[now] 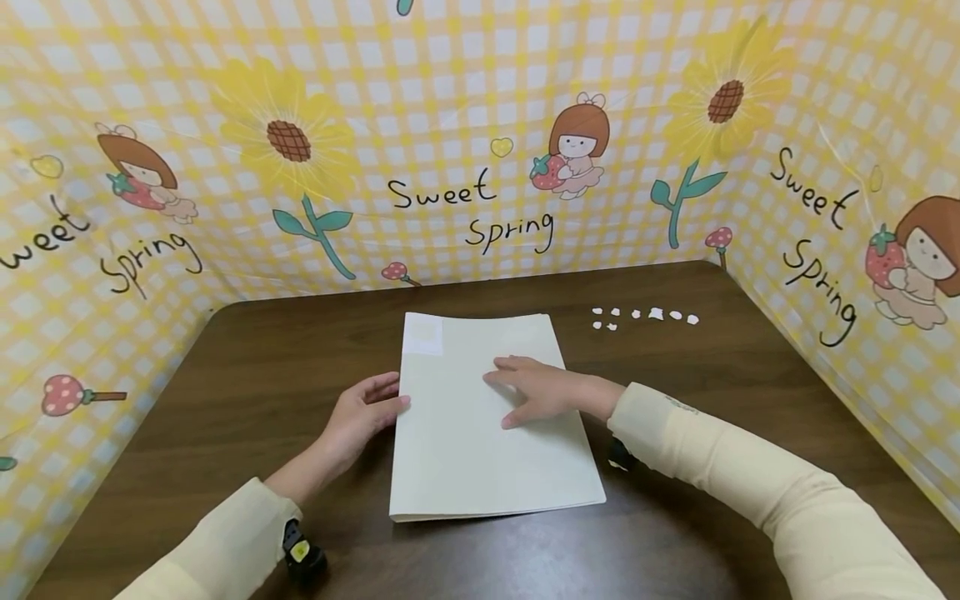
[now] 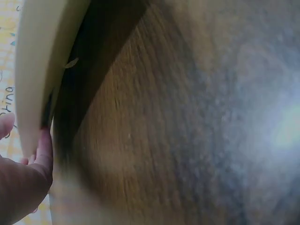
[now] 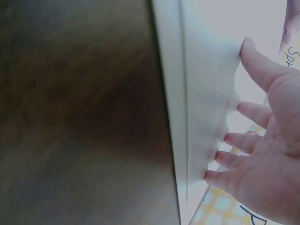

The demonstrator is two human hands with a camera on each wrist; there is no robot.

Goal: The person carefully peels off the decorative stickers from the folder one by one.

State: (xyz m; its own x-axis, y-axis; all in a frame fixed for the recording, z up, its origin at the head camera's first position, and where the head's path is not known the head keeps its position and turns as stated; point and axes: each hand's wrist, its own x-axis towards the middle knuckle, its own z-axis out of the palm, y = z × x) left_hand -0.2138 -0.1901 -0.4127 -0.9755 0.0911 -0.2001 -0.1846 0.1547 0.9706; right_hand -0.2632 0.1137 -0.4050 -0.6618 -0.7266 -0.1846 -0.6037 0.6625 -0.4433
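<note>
A cream paper folder [image 1: 480, 450] lies on the brown table with a pale square label [image 1: 422, 335] at its top left corner. At its left edge my left hand [image 1: 360, 421] grips it, thumb over the cover; in the left wrist view a finger [image 2: 44, 152] sits against the underside. My right hand [image 1: 543, 387] rests on the cover right of the middle, its fingers spread. The right wrist view shows those fingertips [image 3: 244, 108] touching the pale surface, and the folder's edge [image 3: 169, 93] appears layered there.
Several small white scraps [image 1: 656, 314] lie in two rows on the table [image 1: 300, 350] beyond the folder, at the right. Yellow checked cloth [image 1: 450, 108] with printed flowers and figures surrounds the table's back and sides.
</note>
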